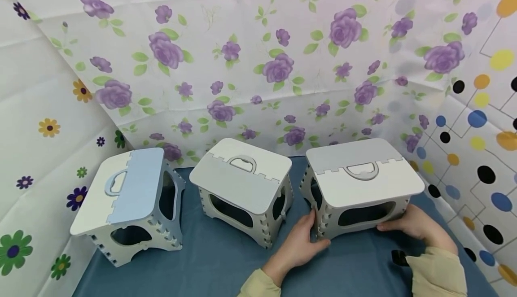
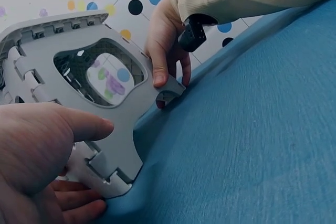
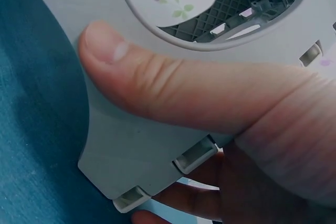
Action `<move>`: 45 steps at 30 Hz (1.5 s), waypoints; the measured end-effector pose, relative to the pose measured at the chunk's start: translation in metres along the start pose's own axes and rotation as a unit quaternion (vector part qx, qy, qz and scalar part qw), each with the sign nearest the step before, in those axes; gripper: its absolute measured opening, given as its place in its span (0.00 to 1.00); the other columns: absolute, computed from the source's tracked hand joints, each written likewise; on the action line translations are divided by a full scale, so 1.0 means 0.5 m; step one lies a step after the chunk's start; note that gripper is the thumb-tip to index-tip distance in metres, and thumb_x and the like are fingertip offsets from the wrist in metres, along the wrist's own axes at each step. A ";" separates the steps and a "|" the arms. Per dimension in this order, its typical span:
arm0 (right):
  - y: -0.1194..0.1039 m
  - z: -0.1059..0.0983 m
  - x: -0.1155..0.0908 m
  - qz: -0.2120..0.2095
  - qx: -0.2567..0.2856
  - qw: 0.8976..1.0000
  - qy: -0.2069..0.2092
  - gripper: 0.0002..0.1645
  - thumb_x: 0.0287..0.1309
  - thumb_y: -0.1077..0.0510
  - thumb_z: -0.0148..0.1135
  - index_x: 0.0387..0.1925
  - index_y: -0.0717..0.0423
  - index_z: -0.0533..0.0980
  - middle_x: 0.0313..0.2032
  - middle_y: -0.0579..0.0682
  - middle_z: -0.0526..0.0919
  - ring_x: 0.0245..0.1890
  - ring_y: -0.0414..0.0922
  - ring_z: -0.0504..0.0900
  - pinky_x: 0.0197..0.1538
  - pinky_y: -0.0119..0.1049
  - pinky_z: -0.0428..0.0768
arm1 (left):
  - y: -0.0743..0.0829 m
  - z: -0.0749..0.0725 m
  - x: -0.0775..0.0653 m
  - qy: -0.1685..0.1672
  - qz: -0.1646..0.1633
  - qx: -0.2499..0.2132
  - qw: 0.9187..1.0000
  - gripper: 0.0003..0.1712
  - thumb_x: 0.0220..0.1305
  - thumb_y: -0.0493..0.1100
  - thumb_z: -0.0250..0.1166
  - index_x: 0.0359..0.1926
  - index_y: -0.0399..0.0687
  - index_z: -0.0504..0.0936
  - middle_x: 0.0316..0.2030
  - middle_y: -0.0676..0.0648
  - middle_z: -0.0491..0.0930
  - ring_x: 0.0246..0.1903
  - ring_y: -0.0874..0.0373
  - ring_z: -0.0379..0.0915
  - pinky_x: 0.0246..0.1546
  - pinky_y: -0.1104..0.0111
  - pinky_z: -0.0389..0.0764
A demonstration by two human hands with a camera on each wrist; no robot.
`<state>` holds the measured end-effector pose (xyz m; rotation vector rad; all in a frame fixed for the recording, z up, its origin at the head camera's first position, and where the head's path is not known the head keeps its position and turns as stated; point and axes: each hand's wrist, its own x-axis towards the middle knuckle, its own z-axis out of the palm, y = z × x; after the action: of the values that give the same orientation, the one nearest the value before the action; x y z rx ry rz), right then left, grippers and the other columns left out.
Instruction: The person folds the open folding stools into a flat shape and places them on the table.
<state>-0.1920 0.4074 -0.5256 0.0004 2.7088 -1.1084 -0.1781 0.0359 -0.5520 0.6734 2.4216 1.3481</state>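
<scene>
A folding step stool (image 1: pixel 363 171) with a grey-and-white top and carry handle stands upright at the right in the head view. My left hand (image 1: pixel 296 243) grips its front left leg; in the left wrist view, the thumb (image 2: pixel 89 124) lies along the side panel and the fingers are at the leg's other side. At the front right leg, my right hand (image 1: pixel 420 227) grips too. Close up in the right wrist view, the right thumb (image 3: pixel 157 82) presses the panel below an oval opening, with the fingers partly hidden behind the leg.
A second grey-and-white folding stool (image 1: pixel 240 178) stands in the middle, angled. On the left is a blue-and-cream one (image 1: pixel 135 189). All stand on a blue cloth (image 1: pixel 218 270). Flower-patterned sheeting (image 1: pixel 242 63) rises behind, and dotted sheeting (image 1: pixel 476 153) on the right.
</scene>
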 end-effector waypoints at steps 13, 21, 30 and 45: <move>-0.006 0.011 -0.010 0.032 -0.009 0.999 0.005 0.69 0.48 0.40 0.88 0.73 0.78 0.60 0.67 0.82 0.69 0.65 0.76 0.71 0.63 0.74 0.68 | -0.015 0.003 -0.008 0.021 0.008 0.008 1.000 0.46 0.74 0.55 0.71 0.82 0.39 0.63 0.57 0.44 0.79 0.44 0.61 0.75 0.44 0.67 0.77; -0.018 0.013 -0.007 0.029 -0.014 0.999 0.017 0.69 0.46 0.39 0.89 0.72 0.78 0.62 0.66 0.81 0.71 0.64 0.76 0.72 0.63 0.75 0.68 | -0.003 0.006 0.001 0.050 0.003 0.018 0.999 0.50 0.71 0.61 0.71 0.80 0.36 0.64 0.65 0.40 0.77 0.60 0.52 0.77 0.58 0.58 0.79; -0.025 0.016 -0.002 0.018 -0.044 0.999 0.028 0.73 0.43 0.37 0.90 0.74 0.77 0.60 0.66 0.81 0.71 0.65 0.77 0.72 0.62 0.74 0.69 | 0.009 0.023 0.019 0.104 -0.027 0.044 0.993 0.51 0.63 0.67 0.77 0.76 0.43 0.74 0.53 0.48 0.81 0.53 0.53 0.80 0.55 0.55 0.81; -0.010 0.017 -0.003 -0.007 -0.039 0.999 0.033 0.70 0.45 0.37 0.88 0.75 0.71 0.62 0.67 0.78 0.73 0.65 0.75 0.73 0.61 0.74 0.71 | 0.019 0.031 0.033 0.133 -0.002 0.091 0.987 0.39 0.66 0.68 0.73 0.67 0.48 0.80 0.45 0.51 0.81 0.46 0.57 0.81 0.49 0.58 0.83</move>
<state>-0.1894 0.3978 -0.5277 0.0066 2.8118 -1.0237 -0.1827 0.0600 -0.5526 0.5620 2.7822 1.2977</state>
